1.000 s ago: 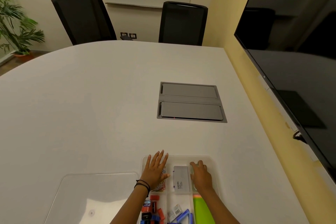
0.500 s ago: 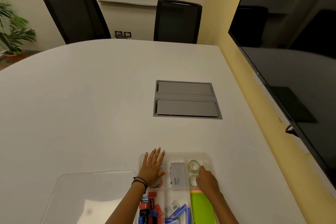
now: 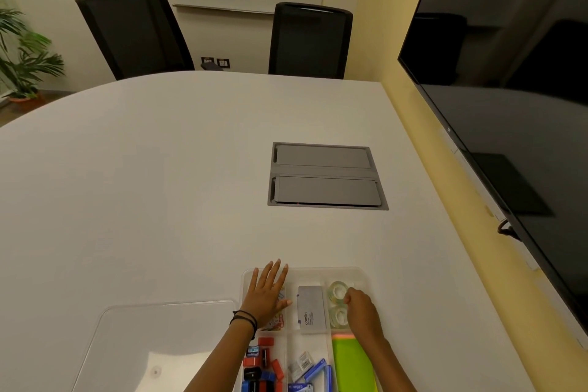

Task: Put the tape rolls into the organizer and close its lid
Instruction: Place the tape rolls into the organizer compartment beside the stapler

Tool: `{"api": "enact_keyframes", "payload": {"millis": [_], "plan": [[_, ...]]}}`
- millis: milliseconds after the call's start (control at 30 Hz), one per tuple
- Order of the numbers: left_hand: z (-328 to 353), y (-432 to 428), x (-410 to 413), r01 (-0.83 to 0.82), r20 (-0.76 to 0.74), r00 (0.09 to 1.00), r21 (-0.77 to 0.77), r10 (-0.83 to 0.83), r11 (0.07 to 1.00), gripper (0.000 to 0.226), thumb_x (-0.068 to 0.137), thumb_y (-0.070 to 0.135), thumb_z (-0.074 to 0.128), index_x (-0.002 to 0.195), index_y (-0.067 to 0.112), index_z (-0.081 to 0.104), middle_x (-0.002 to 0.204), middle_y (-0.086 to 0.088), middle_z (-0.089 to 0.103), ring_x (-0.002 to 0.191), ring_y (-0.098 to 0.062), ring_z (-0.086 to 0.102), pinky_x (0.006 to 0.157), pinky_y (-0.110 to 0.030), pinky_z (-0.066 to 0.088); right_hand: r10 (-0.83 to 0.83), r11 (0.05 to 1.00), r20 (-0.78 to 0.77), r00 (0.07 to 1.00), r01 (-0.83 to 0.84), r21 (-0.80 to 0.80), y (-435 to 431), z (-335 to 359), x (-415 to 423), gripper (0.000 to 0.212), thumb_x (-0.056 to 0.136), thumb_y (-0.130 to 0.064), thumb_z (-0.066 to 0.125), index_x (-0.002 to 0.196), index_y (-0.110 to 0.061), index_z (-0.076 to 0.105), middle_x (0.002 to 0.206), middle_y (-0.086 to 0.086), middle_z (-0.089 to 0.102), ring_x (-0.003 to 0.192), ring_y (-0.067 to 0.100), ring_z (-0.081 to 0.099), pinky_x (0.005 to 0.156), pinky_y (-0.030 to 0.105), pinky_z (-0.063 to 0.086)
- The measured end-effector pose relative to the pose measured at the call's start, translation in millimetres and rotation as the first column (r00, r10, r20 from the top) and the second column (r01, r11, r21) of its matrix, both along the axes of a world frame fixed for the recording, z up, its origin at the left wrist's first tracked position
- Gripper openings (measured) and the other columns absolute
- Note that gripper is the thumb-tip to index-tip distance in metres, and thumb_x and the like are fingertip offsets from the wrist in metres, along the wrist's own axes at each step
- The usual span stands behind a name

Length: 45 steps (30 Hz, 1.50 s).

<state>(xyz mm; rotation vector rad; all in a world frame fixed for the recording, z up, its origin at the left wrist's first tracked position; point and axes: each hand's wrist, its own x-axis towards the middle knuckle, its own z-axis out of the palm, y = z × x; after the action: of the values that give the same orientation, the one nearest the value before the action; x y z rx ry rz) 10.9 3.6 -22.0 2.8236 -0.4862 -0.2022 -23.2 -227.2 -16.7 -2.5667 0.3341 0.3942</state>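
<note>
Two clear tape rolls (image 3: 338, 302) lie in the organizer's (image 3: 362, 275) far right compartment. The right hand (image 3: 361, 310), loosely curled and empty, rests beside them; the left hand (image 3: 265, 296) lies flat, fingers spread. The lid (image 3: 152, 344) lies apart on the left and could snag on a proud roll.

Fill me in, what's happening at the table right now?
A person is filling a clear organizer. Two tape rolls already sit in its far right compartment, where the right hand hovers in a loose fist, holding nothing visible. The left hand lies flat over the far left compartment. The clear lid lies on the table beside it, so the organizer is not yet closed.
</note>
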Motion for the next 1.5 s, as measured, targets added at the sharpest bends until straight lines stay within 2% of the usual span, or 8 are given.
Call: {"api": "enact_keyframes", "payload": {"millis": [267, 400, 733, 867, 1033, 1200, 1333, 1500], "plan": [[-3.1, 1.0, 1.2, 0.010, 0.004, 1.000, 0.006, -0.010, 1.000, 0.137, 0.055, 0.065, 0.075, 0.144, 0.014, -0.016, 0.117, -0.006, 0.068, 0.119, -0.024, 0.043, 0.110, -0.038, -0.019, 0.025, 0.992, -0.177, 0.984, -0.045, -0.114, 4.4, -9.1, 5.1, 0.052, 0.093, -0.014, 0.051, 0.059, -0.027, 0.014, 0.079, -0.005, 0.046, 0.109, 0.026, 0.059, 0.076, 0.029, 0.045], [-7.6, 4.2, 3.0, 0.034, 0.005, 0.999, 0.040, -0.034, 0.999, 0.137, 0.056, 0.063, 0.076, 0.143, 0.013, -0.017, 0.121, -0.007, 0.065, 0.140, -0.023, -0.012, 0.109, -0.037, -0.020, -0.017, 0.994, -0.168, 0.986, -0.002, -0.111, 14.3, -7.5, 5.2, 0.034, 0.092, -0.014, 0.054, 0.069, -0.022, 0.031, 0.105, 0.008, 0.061, 0.105, 0.024, 0.061, 0.078, 0.027, 0.048], [-5.2, 4.1, 2.6, 0.032, -0.088, 0.996, 0.036, -0.028, 0.999, 0.139, 0.055, 0.066, 0.075, 0.143, 0.012, -0.018, 0.123, -0.006, 0.063, 0.132, -0.024, 0.031, 0.109, -0.039, -0.019, -0.103, 0.991, -0.069, 0.992, 0.096, -0.094, 10.8, -15.1, 1.2, 0.054, 0.091, -0.007, 0.053, 0.059, -0.028, 0.016, 0.080, -0.002, 0.050, 0.085, 0.018, 0.055, 0.062, 0.020, 0.033], [-9.4, 4.5, 1.5, 0.045, -0.023, 0.999, 0.097, -0.043, 0.994, 0.133, 0.061, 0.066, 0.070, 0.143, 0.012, -0.020, 0.146, -0.011, 0.036, 0.139, -0.025, -0.016, 0.108, -0.039, -0.021, -0.101, 0.990, -0.048, 0.994, 0.096, -0.099, 14.0, -14.2, 1.2, 0.052, 0.092, -0.004, 0.050, 0.058, -0.027, 0.017, 0.064, -0.014, 0.023, 0.078, 0.013, 0.046, 0.048, 0.015, 0.024], [-7.3, 4.1, 2.0, 0.013, -0.077, 0.997, 0.032, -0.010, 0.999, 0.138, 0.055, 0.070, 0.072, 0.143, 0.012, -0.017, 0.118, -0.002, 0.067, 0.115, -0.017, 0.057, 0.109, -0.041, -0.019, -0.106, 0.988, -0.047, 0.993, 0.100, -0.119, 14.1, -15.5, 0.9, 0.052, 0.092, -0.002, 0.048, 0.057, -0.025, 0.016, 0.063, -0.012, 0.023, 0.077, 0.015, 0.043, 0.048, 0.015, 0.021], [-8.9, 3.1, 2.1, 0.033, -0.052, 0.998, 0.056, -0.031, 0.998, 0.135, 0.059, 0.068, 0.070, 0.142, 0.012, -0.020, 0.139, -0.008, 0.048, 0.138, -0.030, 0.008, 0.109, -0.039, -0.021, -0.093, 0.983, -0.134, 0.987, 0.069, -0.172, 13.8, -6.5, 4.9, 0.029, 0.091, -0.010, 0.054, 0.069, -0.023, 0.041, 0.095, 0.004, 0.058, 0.092, 0.018, 0.059, 0.068, 0.022, 0.043], [-5.4, -1.2, -0.5, 0.073, -0.091, 0.994, 0.069, -0.066, 0.995, 0.109, 0.058, 0.070, 0.070, 0.142, 0.021, 0.019, 0.134, -0.007, 0.055, 0.115, -0.021, 0.058, 0.112, -0.038, -0.014, -0.069, 0.983, -0.233, 0.970, 0.026, -0.184, 12.7, 10.0, 10.2, 0.025, 0.090, -0.015, 0.057, 0.113, -0.005, 0.054, 0.121, 0.012, 0.060, 0.109, 0.024, 0.061, 0.086, 0.027, 0.051], [-16.1, 16.4, -4.1, 0.054, 0.025, 0.998, -0.072, -0.052, 0.996, 0.068, 0.098, 0.033, 0.042, 0.141, 0.026, -0.010, 0.152, -0.011, -0.019, 0.139, -0.018, -0.018, 0.114, -0.030, -0.013, 0.083, 0.997, -0.122, 0.989, -0.082, 0.017, 19.0, 30.8, 5.8, 0.031, 0.091, -0.017, 0.055, 0.120, -0.008, 0.053, 0.124, 0.011, 0.057, 0.113, 0.024, 0.057, 0.090, 0.026, 0.046]]}}
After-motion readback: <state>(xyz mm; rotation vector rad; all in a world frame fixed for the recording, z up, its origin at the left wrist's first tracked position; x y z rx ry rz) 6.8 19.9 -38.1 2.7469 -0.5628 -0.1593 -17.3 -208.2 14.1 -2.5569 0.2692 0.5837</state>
